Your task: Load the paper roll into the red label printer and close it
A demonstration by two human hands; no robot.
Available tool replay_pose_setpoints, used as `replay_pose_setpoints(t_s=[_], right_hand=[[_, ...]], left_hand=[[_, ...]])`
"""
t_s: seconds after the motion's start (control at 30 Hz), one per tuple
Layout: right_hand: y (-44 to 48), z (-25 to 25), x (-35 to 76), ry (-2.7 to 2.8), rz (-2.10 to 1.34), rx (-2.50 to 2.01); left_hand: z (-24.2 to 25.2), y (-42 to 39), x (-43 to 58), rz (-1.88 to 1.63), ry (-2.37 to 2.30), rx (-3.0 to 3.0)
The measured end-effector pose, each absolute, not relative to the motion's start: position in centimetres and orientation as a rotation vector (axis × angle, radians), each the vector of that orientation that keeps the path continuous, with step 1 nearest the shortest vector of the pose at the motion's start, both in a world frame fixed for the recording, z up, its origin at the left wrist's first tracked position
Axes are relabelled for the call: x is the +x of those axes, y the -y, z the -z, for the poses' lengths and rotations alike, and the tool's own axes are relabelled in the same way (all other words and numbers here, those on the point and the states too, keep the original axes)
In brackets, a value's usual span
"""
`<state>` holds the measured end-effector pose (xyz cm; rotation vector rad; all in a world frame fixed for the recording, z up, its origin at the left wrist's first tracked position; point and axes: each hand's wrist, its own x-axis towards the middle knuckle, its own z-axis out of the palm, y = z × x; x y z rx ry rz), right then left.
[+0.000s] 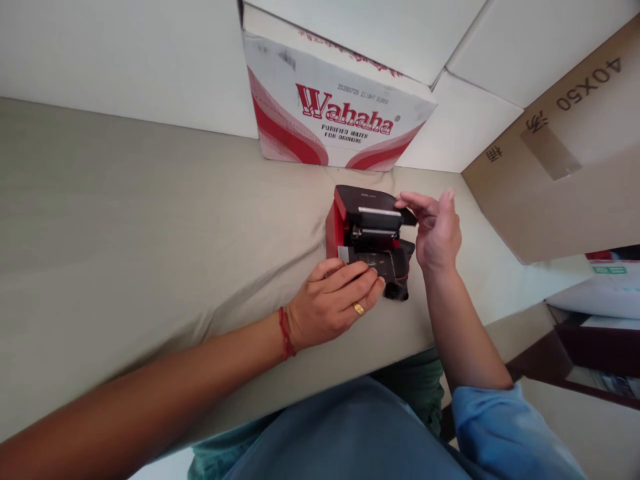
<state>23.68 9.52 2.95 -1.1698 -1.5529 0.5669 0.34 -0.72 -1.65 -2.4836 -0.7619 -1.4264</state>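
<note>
Red-and-black printer-like device sits just beyond your left hand and left of your right hand, its lid raised. Left fingers curl over the black front panel, pinching or merely pressing, cannot tell; the right hand is open, thumb up, fingertips at the lid's corner. Best to brace the front firmly, steer the lid lightly, fingertips clear of the silver strip.
</note>
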Motion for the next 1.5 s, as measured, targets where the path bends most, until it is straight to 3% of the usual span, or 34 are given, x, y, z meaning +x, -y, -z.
replay_pose_setpoints(t_s=[0.43, 0.67, 1.0, 1.33, 1.5], right_hand=[[-1.6, -3.2, 23.4, 2.164, -0.049, -1.210], [-1.6, -3.3, 23.3, 2.153, -0.085, -1.217], [-1.6, -3.1, 23.1, 2.100, -0.119, -1.268], [2.0, -2.8, 22.6, 2.187, -0.032, -1.060], [3.6, -1.3, 23.4, 2.126, 0.024, -1.081]], left_hand=[[1.4, -0.3, -0.2, 1.561, 0.748, -2.443], [0.9, -2.7, -2.6, 1.744, 1.203, -2.618], [2.3, -4.0, -2.4, 1.756, 1.154, -2.630], [2.7, -3.8, -2.3, 2.265, 1.202, -2.792], [4.9, -5.0, -2.6, 2.329, 1.609, -2.672]])
